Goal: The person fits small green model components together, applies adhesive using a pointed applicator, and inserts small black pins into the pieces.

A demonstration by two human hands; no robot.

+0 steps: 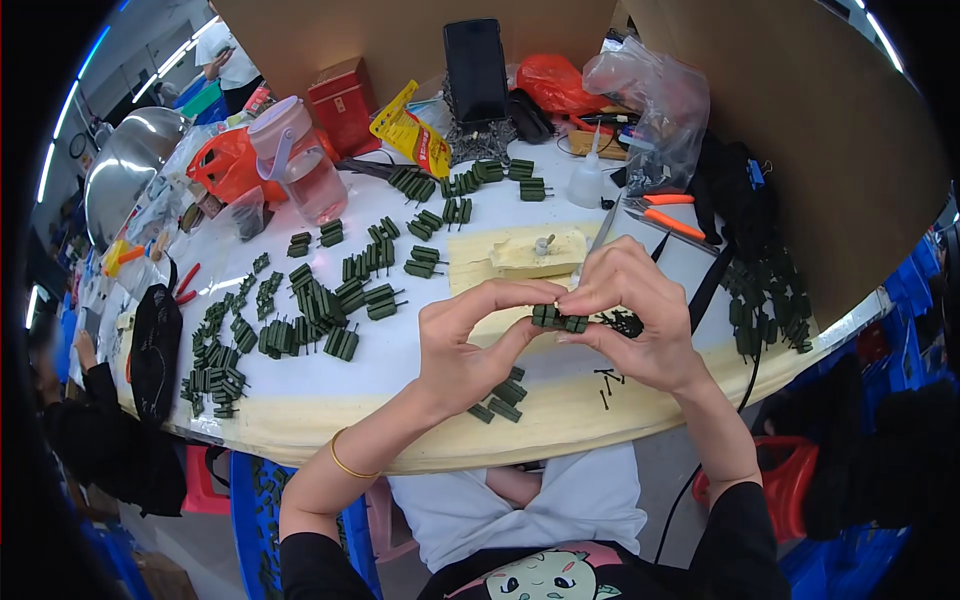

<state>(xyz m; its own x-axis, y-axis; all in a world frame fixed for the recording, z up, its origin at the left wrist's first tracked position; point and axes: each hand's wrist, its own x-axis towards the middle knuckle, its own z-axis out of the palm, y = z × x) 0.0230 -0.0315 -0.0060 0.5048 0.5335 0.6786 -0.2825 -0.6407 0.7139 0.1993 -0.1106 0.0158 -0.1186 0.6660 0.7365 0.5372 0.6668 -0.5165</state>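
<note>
Right in the middle, a small dark green piece (556, 318) is pinched between both hands, the left hand (455, 340) and the right hand (645, 310) each clamped on it, thumbs against fingers. Black pins (607, 385) lie just below the right hand, while ranks of green blocks (318, 303) spread left of the left hand. Beyond them, a lidded jug (312, 185) shows clear liquid; below the left hand, a blue bin (240, 495) carries more green parts! Farther beyond the hands, a yellow packet (410, 130) bears red print, too small to read.
</note>
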